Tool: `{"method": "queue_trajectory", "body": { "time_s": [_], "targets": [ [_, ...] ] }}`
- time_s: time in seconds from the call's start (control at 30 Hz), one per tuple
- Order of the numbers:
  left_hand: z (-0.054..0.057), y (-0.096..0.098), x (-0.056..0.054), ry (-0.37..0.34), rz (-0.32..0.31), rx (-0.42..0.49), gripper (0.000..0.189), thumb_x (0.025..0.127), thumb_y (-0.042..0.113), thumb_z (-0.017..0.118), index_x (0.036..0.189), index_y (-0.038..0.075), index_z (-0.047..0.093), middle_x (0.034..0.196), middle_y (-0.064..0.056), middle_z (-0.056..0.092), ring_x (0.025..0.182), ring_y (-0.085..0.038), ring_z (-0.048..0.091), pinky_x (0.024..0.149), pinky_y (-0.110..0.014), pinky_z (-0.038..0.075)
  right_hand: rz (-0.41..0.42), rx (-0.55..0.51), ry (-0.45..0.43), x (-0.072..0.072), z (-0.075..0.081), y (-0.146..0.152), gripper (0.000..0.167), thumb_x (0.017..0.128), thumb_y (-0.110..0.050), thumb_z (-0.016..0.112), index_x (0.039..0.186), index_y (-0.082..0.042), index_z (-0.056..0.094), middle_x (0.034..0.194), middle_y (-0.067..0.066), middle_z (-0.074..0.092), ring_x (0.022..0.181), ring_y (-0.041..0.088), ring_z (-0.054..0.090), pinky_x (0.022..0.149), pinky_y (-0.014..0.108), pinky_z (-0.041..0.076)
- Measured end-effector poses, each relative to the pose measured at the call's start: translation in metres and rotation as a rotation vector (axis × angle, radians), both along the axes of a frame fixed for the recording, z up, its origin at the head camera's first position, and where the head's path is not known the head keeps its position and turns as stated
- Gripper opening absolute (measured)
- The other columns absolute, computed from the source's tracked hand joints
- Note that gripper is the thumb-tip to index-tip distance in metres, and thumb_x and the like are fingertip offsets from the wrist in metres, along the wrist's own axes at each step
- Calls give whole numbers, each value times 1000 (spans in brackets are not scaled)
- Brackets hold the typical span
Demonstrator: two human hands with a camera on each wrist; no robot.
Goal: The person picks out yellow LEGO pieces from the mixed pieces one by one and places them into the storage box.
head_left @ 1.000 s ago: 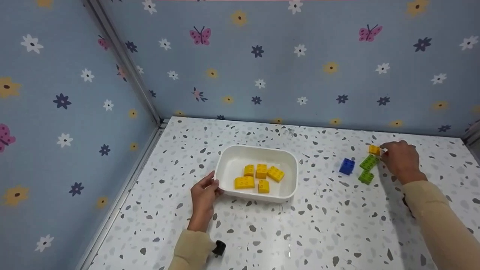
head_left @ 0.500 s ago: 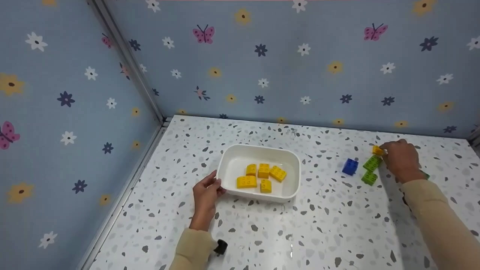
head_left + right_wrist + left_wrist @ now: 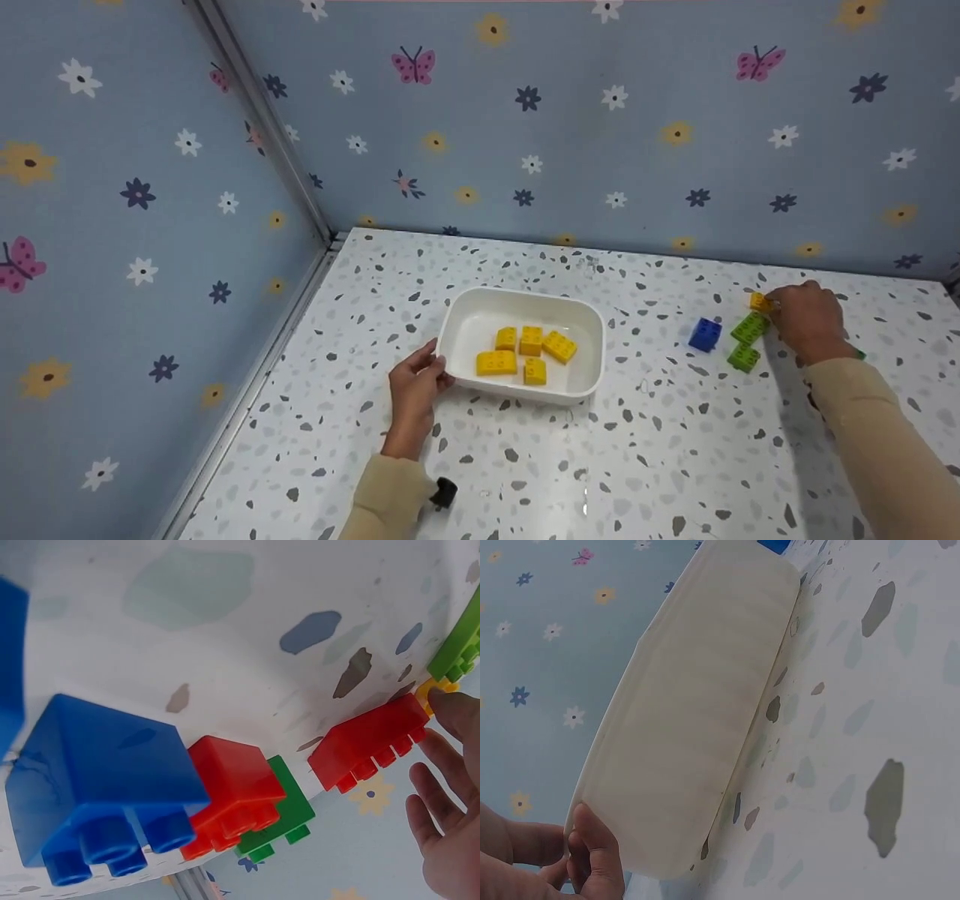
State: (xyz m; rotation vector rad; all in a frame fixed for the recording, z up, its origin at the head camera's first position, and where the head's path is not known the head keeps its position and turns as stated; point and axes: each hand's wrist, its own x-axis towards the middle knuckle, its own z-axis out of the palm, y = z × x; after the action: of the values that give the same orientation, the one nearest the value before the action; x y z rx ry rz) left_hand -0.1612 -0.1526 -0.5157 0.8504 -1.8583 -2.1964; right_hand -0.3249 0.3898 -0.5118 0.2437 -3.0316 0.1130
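Note:
In the head view, my left hand (image 3: 414, 386) grips the left corner of a white plastic tub (image 3: 465, 315), thumb and fingers at its rim (image 3: 576, 817). Inside the tub lie several yellow toy building blocks (image 3: 496, 363). Over on the right side of the table, my right hand (image 3: 808, 319) pinches a small yellow building block (image 3: 760, 302), partly hidden by the fingers. Right by that block lie two light green blocks (image 3: 750, 328), with a blue block (image 3: 705, 334) to their left. The right wrist view shows the fingertips at the yellow block (image 3: 426, 690), beyond a red block (image 3: 367, 742).
Nearer the right wrist camera sit a large blue block (image 3: 112, 765), another red block (image 3: 232, 772) and a dark green block (image 3: 281, 814). The right arm hides most of these in the head view. Flower-patterned panels (image 3: 570, 172) stand behind the speckled table (image 3: 525, 465) and at its left.
The head view has shifted slightly. The yellow block at my right fingertips has turned a little. My left hand keeps its grip on the tub.

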Motion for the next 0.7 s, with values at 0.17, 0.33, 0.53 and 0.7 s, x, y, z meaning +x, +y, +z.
{"method": "queue_trajectory", "body": {
  "time_s": [0.17,0.33,0.53,0.7],
  "targets": [
    [0,1,0,6,7,16,39,103,-3,61,142,-3,63,111,-16,59,76,-15,60,69,-22,59,11,23,12,-1,0,-1,28,94,6,72,120,14,71,107,37,68,99,55,59,86,69,50],
    [-1,0,0,11,11,27,40,102,-4,61,142,-4,63,110,-15,59,74,-14,60,68,-21,59,10,31,9,-2,0,-2,28,94,6,72,120,14,71,107,37,67,97,55,61,83,68,52],
    [0,0,1,34,8,37,40,102,-7,60,142,-7,62,108,-16,59,71,-14,60,66,-21,58,28,29,-6,-2,1,-1,27,95,7,69,121,15,70,107,40,65,97,57,61,83,68,53],
    [1,0,1,17,6,26,40,102,-5,60,142,-4,63,111,-16,60,74,-14,60,68,-21,59,15,4,-37,-4,2,-1,27,96,7,67,122,16,68,110,41,64,100,58,61,86,70,53]
  ]
}}
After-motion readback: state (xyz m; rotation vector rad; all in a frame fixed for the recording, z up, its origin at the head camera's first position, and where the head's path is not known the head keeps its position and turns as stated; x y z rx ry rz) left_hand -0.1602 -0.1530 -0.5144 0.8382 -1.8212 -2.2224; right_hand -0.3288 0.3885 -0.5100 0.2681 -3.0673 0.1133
